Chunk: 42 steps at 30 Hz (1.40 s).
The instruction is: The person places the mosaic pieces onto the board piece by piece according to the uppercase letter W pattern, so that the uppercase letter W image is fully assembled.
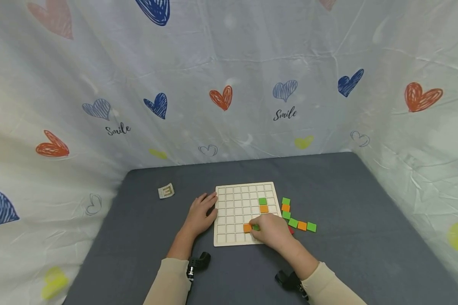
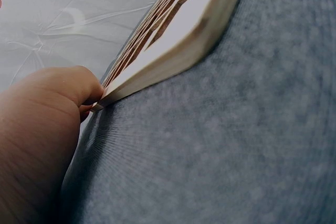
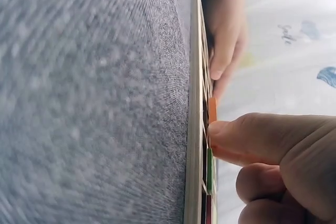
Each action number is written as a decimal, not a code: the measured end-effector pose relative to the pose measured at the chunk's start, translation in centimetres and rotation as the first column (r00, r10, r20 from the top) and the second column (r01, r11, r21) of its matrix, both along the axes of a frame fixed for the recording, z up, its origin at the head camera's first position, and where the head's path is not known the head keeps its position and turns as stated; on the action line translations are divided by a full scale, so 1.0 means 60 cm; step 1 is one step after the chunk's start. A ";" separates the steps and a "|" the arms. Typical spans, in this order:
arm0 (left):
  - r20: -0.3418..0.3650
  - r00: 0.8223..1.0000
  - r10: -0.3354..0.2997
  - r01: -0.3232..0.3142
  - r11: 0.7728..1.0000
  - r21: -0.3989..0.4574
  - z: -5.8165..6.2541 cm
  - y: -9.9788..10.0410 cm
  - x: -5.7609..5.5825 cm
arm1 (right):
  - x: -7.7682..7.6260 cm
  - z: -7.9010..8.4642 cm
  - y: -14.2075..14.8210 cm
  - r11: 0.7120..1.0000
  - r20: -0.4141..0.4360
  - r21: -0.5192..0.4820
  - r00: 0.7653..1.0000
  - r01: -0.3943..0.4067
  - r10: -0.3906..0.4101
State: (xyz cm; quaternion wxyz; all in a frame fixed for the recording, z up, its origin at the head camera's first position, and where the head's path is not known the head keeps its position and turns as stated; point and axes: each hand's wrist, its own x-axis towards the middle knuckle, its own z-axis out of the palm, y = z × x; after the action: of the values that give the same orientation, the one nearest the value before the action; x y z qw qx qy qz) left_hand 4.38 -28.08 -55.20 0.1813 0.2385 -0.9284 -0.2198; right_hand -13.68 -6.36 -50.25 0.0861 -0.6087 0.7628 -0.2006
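A pale wooden grid board [image 1: 229, 210] lies on the cloth-covered table. My left hand [image 1: 199, 215] rests along its left edge with fingers extended, and in the left wrist view the thumb [image 2: 79, 85] touches the board's side. Over the lower right of the grid, my right hand [image 1: 272, 231] pinches an orange tile [image 1: 247, 228] at its right end between thumb and finger. Beside it, partly under the fingers, sits a green tile [image 1: 256, 227]. A red tile [image 3: 208, 211] shows nearer in the right wrist view. Higher on the grid are another green tile [image 1: 262, 201] and orange tile [image 1: 264, 209].
Right of the board lie several loose green and orange tiles [image 1: 302, 225] in a bent row, plus a red tile [image 1: 291, 230] partly hidden by the right hand. A small printed paper [image 1: 166, 191] lies at the back left. Heart-printed sheeting [image 1: 248, 135] surrounds the table.
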 end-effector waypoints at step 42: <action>0.002 1.000 0.002 -0.002 1.000 -0.001 -0.002 -0.002 -0.002 | -0.023 0.001 -0.002 1.000 0.029 0.021 1.000 0.007 -0.008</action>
State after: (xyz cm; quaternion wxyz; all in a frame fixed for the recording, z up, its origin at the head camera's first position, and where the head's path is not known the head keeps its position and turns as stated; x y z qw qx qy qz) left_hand 4.28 -28.22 -55.30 0.1808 0.2395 -0.9284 -0.2191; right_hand -15.04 -6.47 -50.21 0.1029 -0.6019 0.7658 -0.2015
